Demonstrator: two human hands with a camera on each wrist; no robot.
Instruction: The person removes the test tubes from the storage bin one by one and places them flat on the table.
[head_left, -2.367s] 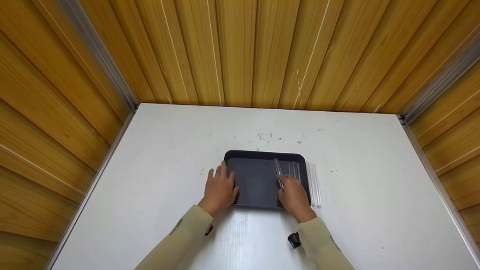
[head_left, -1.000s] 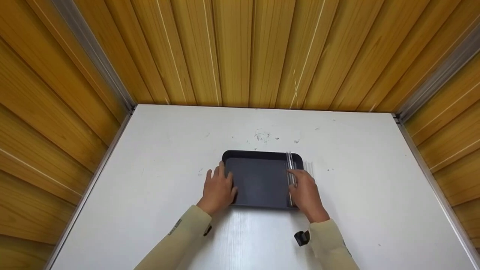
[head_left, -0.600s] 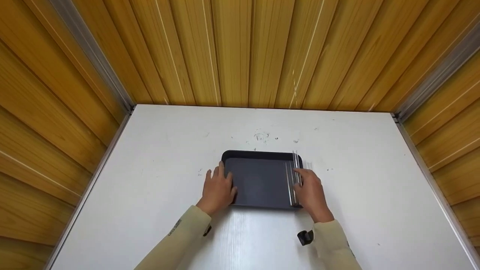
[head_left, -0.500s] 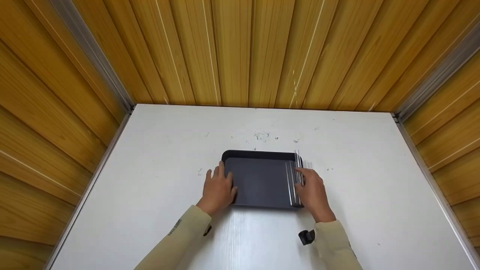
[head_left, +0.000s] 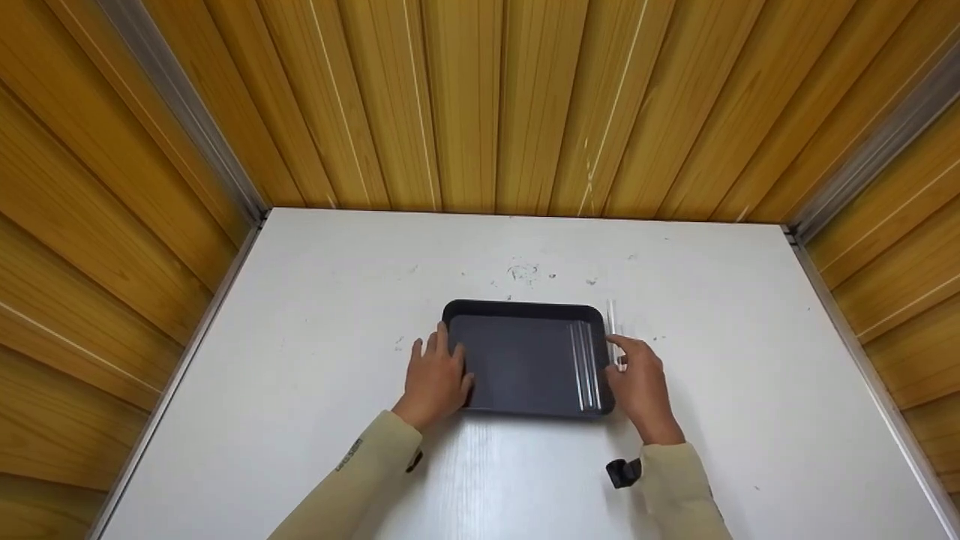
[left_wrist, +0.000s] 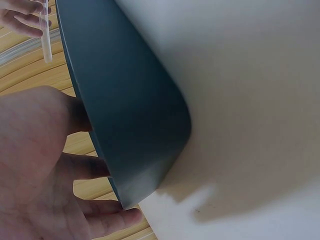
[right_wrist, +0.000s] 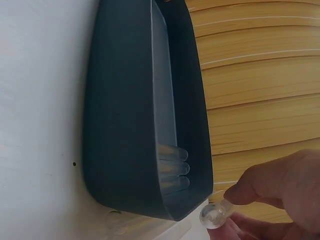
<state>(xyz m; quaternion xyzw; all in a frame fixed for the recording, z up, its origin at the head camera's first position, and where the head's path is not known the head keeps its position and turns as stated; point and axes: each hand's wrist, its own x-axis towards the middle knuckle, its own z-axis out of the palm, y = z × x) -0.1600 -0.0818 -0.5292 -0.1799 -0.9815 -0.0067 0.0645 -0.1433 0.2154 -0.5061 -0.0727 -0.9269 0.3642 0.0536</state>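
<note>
My left hand (head_left: 433, 379) rests on the left rim of a dark grey tray (head_left: 510, 360). Its fingers are spread, and in the left wrist view some fingertips reach behind the tray's wall (left_wrist: 132, 100). My right hand (head_left: 637, 386) pinches a clear test tube (head_left: 611, 315) just beyond the tray's right rim. The right wrist view shows this tube's rounded end (right_wrist: 214, 215) between thumb and fingers, outside the tray corner. Inside the tray, along its right side, several clear test tubes (head_left: 583, 367) lie side by side; their rounded ends (right_wrist: 172, 167) show in the right wrist view.
More clear tubes (right_wrist: 145, 227) lie on the white table (head_left: 360, 300) right of the tray; in the head view the right hand mostly hides them. Wood-patterned walls (head_left: 472, 105) enclose the table's back and sides.
My right hand has carried a test tube from inside the tray rightward, past its right rim. The tubes in the tray are now uncovered. My left hand and the tray stay in place.
</note>
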